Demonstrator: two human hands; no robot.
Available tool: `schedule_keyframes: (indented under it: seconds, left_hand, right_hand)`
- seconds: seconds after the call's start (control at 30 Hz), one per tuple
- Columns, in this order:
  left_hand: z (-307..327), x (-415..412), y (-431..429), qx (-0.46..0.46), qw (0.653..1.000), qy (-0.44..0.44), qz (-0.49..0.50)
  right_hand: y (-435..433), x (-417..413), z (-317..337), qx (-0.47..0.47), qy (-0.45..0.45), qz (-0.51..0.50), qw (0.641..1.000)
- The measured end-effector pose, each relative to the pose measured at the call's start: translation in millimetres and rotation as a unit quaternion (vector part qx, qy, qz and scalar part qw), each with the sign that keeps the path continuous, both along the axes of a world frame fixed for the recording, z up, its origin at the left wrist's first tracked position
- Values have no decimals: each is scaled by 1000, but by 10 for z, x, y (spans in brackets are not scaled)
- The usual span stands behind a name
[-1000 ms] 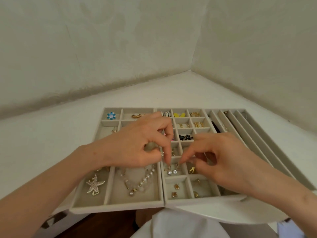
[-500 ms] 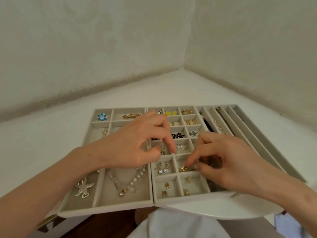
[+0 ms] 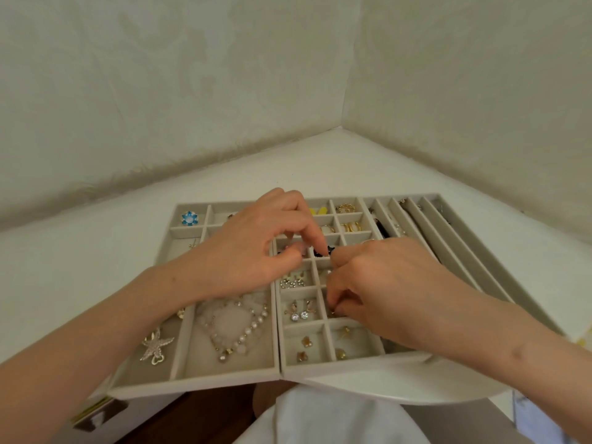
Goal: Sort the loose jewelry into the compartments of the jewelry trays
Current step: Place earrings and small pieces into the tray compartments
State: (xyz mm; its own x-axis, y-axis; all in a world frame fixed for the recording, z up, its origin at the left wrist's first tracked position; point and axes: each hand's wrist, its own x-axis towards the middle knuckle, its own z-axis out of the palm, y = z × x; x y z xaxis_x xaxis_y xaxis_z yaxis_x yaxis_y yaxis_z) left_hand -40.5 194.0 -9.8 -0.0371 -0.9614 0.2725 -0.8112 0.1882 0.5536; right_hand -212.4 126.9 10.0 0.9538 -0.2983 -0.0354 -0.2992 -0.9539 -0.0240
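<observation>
Two grey jewelry trays sit side by side on a white desk [image 3: 320, 165] that runs back into a wall corner, with open desk surface behind and to the left of them. The left tray [image 3: 195, 384] has its near edge hanging past the desk's front edge, and the right tray [image 3: 339, 368] abuts it along a shared seam.

Taking that seam as the landmark: the left hand [image 3: 250, 248] hovers across it, its index finger and thumb drawn close together above a small compartment holding a black piece [image 3: 323, 251] just right of the seam; whether anything is pinched cannot be told. The right hand [image 3: 381, 290] lies further right, fingers curled down into a compartment with the tips close together near a small gold piece [image 3: 333, 313]; a firm grasp cannot be confirmed.

Just right of the seam, nearer the viewer, lie crystal drop earrings [image 3: 300, 310] and below them small gold studs [image 3: 304, 347]. Left of the seam rests a pearl necklace [image 3: 237, 328], and further left a starfish brooch [image 3: 156, 346]. A blue flower ring [image 3: 189, 217] sits in the far-left corner compartment. Long narrow slots [image 3: 448, 238] run along the right tray's far right, beyond the right hand.
</observation>
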Motion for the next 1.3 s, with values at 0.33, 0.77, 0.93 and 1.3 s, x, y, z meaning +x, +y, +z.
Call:
schedule_keyframes:
  seconds: [0.33, 0.77, 0.93, 1.3]
  left_hand:
    - [36, -61, 26, 36, 999, -16, -18]
    - [80, -243, 17, 161, 975, 155, -3]
    - [100, -273, -29, 182, 946, 267, 5]
    - [126, -236, -37, 190, 898, 395, 35]
  right_hand:
    - [-64, -38, -150, -56, -48, 10, 997]
    - [-240, -141, -34, 140, -180, -71, 971]
    - [-214, -152, -98, 149, -261, -48, 953]
    - [-201, -183, -167, 144, -307, 5, 941]
